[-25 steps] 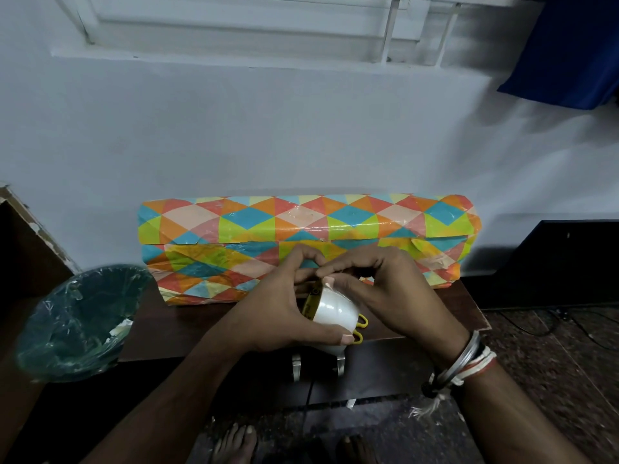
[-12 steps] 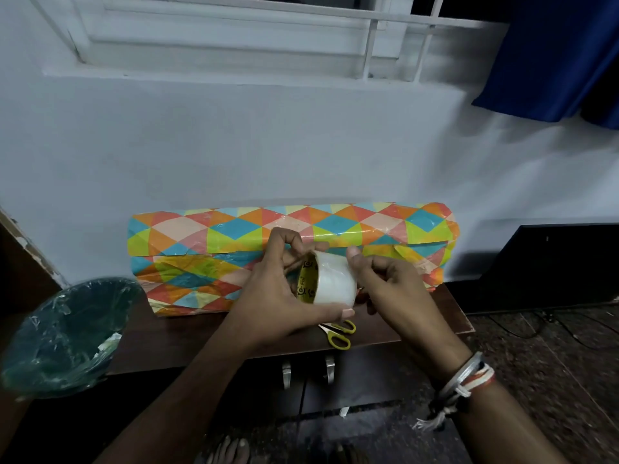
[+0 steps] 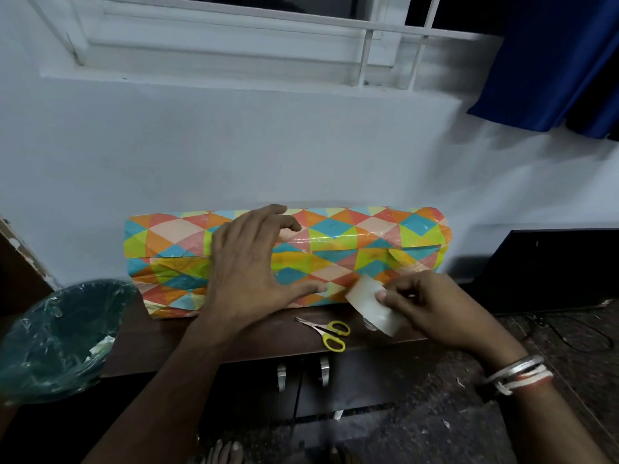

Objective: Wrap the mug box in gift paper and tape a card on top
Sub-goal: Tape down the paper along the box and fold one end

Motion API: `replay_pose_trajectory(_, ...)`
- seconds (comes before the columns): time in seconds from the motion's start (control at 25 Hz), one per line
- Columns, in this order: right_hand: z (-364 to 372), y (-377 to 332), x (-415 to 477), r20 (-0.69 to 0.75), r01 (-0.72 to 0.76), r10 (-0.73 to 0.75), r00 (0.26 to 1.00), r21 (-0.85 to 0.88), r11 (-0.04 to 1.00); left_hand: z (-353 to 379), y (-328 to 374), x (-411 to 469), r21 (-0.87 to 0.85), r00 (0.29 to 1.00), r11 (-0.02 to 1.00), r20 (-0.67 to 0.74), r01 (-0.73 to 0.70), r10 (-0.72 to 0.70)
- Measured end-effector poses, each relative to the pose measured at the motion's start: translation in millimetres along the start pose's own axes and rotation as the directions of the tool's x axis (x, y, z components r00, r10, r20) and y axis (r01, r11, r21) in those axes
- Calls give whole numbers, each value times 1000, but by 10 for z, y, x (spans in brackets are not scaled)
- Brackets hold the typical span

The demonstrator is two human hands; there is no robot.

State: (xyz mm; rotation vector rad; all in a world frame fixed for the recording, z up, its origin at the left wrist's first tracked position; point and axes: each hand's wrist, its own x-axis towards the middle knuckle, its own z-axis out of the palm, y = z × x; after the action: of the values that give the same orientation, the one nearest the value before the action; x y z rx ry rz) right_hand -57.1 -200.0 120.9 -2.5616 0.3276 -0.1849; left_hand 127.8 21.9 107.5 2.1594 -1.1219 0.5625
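Your left hand (image 3: pixel 249 262) lies spread, fingers loose, pressing the wrapped box (image 3: pixel 351 242), which sits far on the table (image 3: pixel 160 343) against the wall. Your right hand (image 3: pixel 432 306) pinches the tape roll (image 3: pixel 371 309) at the box's near right. Scissors (image 3: pixel 330 331) lie beside it.

Bin (image 3: pixel 57 336) lined with green plastic, left of the table (image 3: pixel 160 343); white window frame (image 3: pixel 217 38) above; blue curtain (image 3: pixel 552 61) upper right; 2 metal handles (image 3: pixel 323 373) below the table edge.

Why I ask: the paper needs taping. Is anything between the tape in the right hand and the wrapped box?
Nothing visible does. The tape in the right hand sits directly before the wrapped box; the left hand rests further left.
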Motion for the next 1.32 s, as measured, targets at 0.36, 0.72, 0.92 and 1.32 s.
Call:
replay_pose_trajectory(0.36, 384, 661, 9, -183, -397, 357, 916, -535, 746, 156, -89, -55, 337, 994, 940, 63, 59, -85)
replay_pose_trajectory(0.72, 361, 663, 18, -147, -425, 403, 903, -435, 794, 153, -3, 374, 460, 952, 887, 288, -41, -105)
replay_pose_trajectory(0.92, 393, 684, 16, -237, -446, 380, 894, -399, 801, 151, -23, 792, 451, 848, 883, 512, -129, -137)
replay_pose_trajectory(1.32, 481, 628, 391, -374, -506, 391, 841, -285, 815, 8, -78, 717, 562, 896, 819, 299, 112, -328)
